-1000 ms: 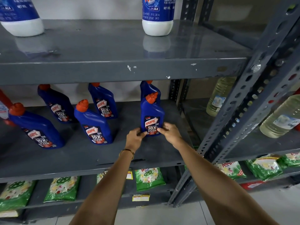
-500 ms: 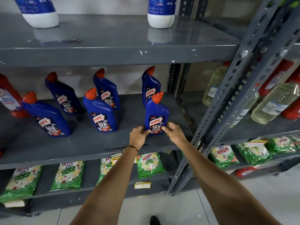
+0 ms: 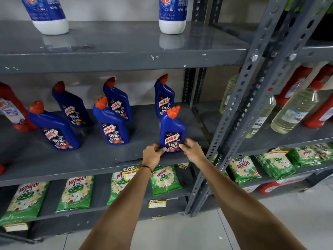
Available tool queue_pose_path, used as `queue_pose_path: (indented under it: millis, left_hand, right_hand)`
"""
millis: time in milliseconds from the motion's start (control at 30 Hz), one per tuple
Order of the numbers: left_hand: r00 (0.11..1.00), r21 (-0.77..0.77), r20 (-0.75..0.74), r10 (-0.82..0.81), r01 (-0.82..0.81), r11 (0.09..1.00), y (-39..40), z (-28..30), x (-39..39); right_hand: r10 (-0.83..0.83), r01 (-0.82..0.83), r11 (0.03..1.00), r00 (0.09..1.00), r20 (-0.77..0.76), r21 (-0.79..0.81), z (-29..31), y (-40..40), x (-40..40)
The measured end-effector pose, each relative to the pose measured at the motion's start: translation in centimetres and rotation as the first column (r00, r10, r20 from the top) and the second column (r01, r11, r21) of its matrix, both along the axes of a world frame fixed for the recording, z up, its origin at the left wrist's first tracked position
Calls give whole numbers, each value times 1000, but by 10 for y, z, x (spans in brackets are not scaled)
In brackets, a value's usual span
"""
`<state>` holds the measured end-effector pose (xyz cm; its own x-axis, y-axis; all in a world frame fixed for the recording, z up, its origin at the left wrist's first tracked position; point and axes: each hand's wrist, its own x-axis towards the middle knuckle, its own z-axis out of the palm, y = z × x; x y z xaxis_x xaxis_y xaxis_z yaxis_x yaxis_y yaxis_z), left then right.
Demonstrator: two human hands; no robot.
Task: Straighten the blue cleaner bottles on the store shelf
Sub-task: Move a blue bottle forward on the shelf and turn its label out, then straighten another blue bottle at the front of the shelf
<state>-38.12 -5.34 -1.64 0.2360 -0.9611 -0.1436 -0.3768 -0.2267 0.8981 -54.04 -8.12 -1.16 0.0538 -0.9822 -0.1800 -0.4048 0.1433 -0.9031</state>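
Several blue cleaner bottles with orange caps stand on the grey middle shelf (image 3: 90,159). The front right bottle (image 3: 172,129) stands upright near the shelf's front edge, label facing me. My left hand (image 3: 152,154) grips its lower left side and my right hand (image 3: 191,149) grips its lower right side. Directly behind it stands another blue bottle (image 3: 163,95). To the left stand a front middle bottle (image 3: 110,123), one behind that (image 3: 118,101), a back left bottle (image 3: 72,105) and a front left bottle (image 3: 54,129).
A red bottle (image 3: 10,109) stands at the shelf's left end. Two white and blue bottles (image 3: 172,15) sit on the shelf above. Green detergent packs (image 3: 165,179) line the shelf below. A perforated steel upright (image 3: 239,109) rises right of my hands, with clear liquid bottles (image 3: 295,110) beyond.
Both hands have kept hold of the front right bottle and drawn it toward the shelf's front edge. My view has pulled back and tilted, showing more of the shelves.
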Motion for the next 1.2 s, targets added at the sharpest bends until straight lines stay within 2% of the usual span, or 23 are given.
queue_pose_path:
  millis: [300,567,800,1000,1100,1200]
  left_hand:
    - [999,41,39,-22,20,999,7,7,-4]
    - [997,41,46,63,-65,997,22,9,17]
    - [995,60,42,90,-92,994,34,8,80]
    - [997,75,50,52,-55,996,46,7,149]
    - [997,74,55,47,-51,996,50,9,177]
    - [998,76,47,33,-36,996,52,12,196]
  right_hand:
    - [26,-26,999,1000,-1,27,4,5,-2]
    - [-65,68,996,997,-47,51,-1,12,3]
    - [-310,307,951,947,-82,-48,-9,36,32]
    - [-529,530,848,848,28,-23,-8,63,85]
    - [-510,511,860,859,43,-2,-8,72,119]
    - [-421,421,907,907,18,-6,1,73,149]
